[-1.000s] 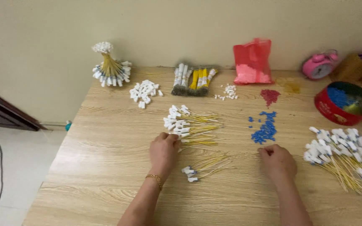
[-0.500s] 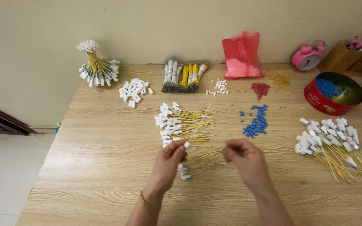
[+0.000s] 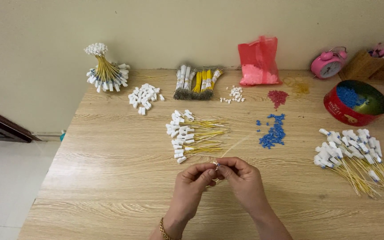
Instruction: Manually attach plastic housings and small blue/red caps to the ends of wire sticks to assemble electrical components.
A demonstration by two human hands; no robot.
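Where hands (image 3: 218, 178) meet, bare tabletop (image 3: 112, 178).

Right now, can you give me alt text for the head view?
Left hand and right hand meet over a wooden table, pinching a thin yellow wire; white-capped wires and blue beads lie beyond.

The tabletop (image 3: 112, 178) looks like pale wood-grain laminate, smooth with a matt finish. Yellow wires (image 3: 205, 133) have white plastic connectors (image 3: 181, 133), kinda dull. The blue beads (image 3: 273, 133) look plastic too. The red tin (image 3: 350, 113) is glossy metal, the red bag (image 3: 258, 60) thin crinkly plastic, and the pink clock (image 3: 329, 66) shiny.
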